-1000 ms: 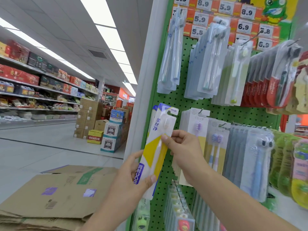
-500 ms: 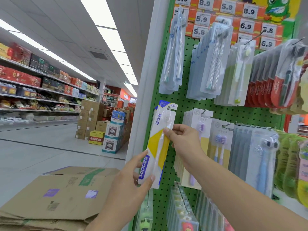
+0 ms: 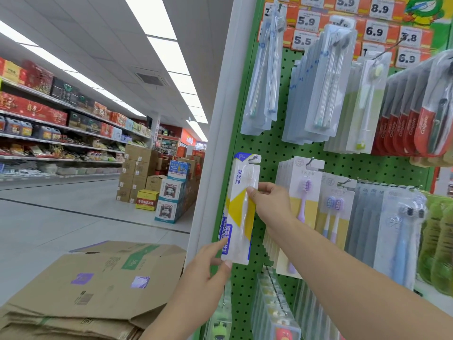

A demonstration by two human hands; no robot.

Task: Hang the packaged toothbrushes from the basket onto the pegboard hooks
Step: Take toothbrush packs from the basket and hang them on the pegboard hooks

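A white, yellow and blue packaged toothbrush (image 3: pixel 241 212) stands upright against the green pegboard (image 3: pixel 272 148) at its left edge. Its top hole sits at a metal hook (image 3: pixel 253 158). My right hand (image 3: pixel 269 204) pinches the pack's right edge at mid height. My left hand (image 3: pixel 208 268) pinches the pack's bottom left corner between thumb and fingers. The basket is out of view.
Other toothbrush packs hang in rows across the pegboard: clear ones (image 3: pixel 318 87) above, lilac ones (image 3: pixel 304 200) to the right, red ones (image 3: pixel 411 123) at far right. Flattened cardboard boxes (image 3: pixel 93 288) lie at lower left. A white upright post (image 3: pixel 215 143) borders the board.
Both hands have raised the pack and brought it toward the board, so its top hole has come up to the hook. The pack now stands more upright.
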